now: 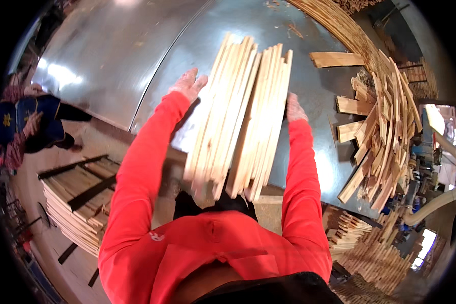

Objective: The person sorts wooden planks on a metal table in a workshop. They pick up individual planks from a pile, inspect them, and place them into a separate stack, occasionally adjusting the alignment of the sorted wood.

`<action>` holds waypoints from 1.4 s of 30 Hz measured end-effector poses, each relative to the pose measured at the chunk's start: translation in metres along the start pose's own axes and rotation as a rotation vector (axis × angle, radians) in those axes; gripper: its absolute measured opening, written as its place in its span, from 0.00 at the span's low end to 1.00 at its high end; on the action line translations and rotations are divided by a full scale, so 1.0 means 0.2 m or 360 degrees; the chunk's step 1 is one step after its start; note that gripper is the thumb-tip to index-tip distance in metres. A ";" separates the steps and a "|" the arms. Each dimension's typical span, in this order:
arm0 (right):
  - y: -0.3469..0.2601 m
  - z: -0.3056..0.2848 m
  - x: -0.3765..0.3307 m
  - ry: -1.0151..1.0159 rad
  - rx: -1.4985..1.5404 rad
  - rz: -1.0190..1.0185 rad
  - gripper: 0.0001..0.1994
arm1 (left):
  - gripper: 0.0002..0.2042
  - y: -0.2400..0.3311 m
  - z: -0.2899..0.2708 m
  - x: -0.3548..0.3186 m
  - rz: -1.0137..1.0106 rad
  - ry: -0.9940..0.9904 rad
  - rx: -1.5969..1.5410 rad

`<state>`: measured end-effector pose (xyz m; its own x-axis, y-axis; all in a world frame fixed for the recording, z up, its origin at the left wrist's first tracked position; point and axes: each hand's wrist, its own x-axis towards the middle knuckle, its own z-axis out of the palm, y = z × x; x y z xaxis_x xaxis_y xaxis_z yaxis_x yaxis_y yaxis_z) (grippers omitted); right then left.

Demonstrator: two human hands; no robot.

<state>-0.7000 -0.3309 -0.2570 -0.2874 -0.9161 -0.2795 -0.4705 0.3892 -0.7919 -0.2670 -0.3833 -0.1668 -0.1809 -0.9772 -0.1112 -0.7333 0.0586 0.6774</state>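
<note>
Wooden slats (pixel 223 106) between left hand (pixel 189 84), spread and empty, and right hand (pixel 295 107), at their edge, grip unclear

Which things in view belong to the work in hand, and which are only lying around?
Work in hand, apparently:
strips, between the hands
left hand
right hand
metal table

Lying around, apparently:
loose pile, right
board, near it
panel stack, lower left

We see bright light glaring white off the grey sheet-metal counter (pixel 121 45), while a white rectangular bright patch (pixel 424 248) at right burns out. Slight blur softens the near ends of the pale, narrow wooden slats (pixel 219 114); fisheye distortion curves our view toward black edges.
</note>
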 end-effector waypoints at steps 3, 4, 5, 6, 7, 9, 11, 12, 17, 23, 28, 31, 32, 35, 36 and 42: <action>0.18 0.17 0.19 -0.0915 0.2947 0.0305 0.32 | 0.40 0.21 0.36 0.30 -0.0241 -0.0395 -0.1042; 0.24 0.23 0.23 -0.1215 0.3689 0.0252 0.31 | 0.40 0.23 0.43 0.29 -0.0259 -0.0379 -0.1488; 0.10 0.32 0.19 -0.1029 0.3292 0.0043 0.32 | 0.42 0.18 0.38 0.30 -0.0280 -0.0362 -0.1315; -0.14 0.37 0.07 -0.0802 0.2811 -0.0113 0.33 | 0.43 0.13 0.34 0.28 -0.0338 -0.0380 -0.1475; -0.33 0.35 -0.04 -0.0722 0.2578 -0.0187 0.33 | 0.44 0.09 0.31 0.23 -0.0382 -0.0412 -0.1650; -0.65 0.20 -0.15 -0.0617 0.2277 -0.0313 0.35 | 0.45 -0.01 0.31 0.27 -0.0335 0.0015 -0.1763; -0.90 0.00 -0.14 -0.0576 0.2058 -0.0435 0.39 | 0.42 -0.10 0.23 0.45 -0.0283 0.0348 -0.1748; -0.95 -0.15 -0.11 -0.0453 0.1936 -0.0483 0.41 | 0.42 0.24 0.05 0.47 -0.0156 0.0129 -0.1774; -1.69 -0.68 0.20 -0.0268 0.1656 -0.0987 0.38 | 0.34 1.28 -0.79 0.42 0.0490 0.0159 -0.1899; -1.67 -0.63 0.37 -0.0365 0.1565 -0.1022 0.37 | 0.23 1.39 -0.75 0.29 0.0668 0.0316 -0.2032; -0.87 0.08 0.22 -0.0919 0.1581 -0.0441 0.38 | 0.33 0.38 -0.05 0.29 0.0016 -0.0249 -0.2676; -0.39 0.40 0.01 -0.0600 0.1167 0.0010 0.44 | 0.33 0.16 0.13 0.03 -0.0578 -0.0061 -0.1880; -0.35 0.47 -0.07 -0.0513 0.0977 0.0108 0.46 | 0.33 0.13 0.06 -0.03 -0.0664 -0.0122 -0.1335; -0.62 0.54 -0.23 -0.0604 0.1050 0.0067 0.51 | 0.32 -0.09 -0.05 -0.21 -0.0808 -0.0049 -0.1010; -0.65 0.59 -0.25 -0.0604 0.1150 0.0058 0.52 | 0.32 -0.15 -0.06 -0.22 -0.0798 0.0009 -0.1113; -0.95 1.04 -0.33 -0.0583 0.0603 0.0006 0.56 | 0.28 -0.35 -0.40 -0.21 -0.0789 0.0330 -0.0503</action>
<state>-0.4170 -0.3643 -0.2009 0.0539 -0.9146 -0.4007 -0.1160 0.3928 -0.9123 -0.1558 -0.3636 -0.1517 0.2857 -0.8938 -0.3458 -0.4622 -0.4446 0.7673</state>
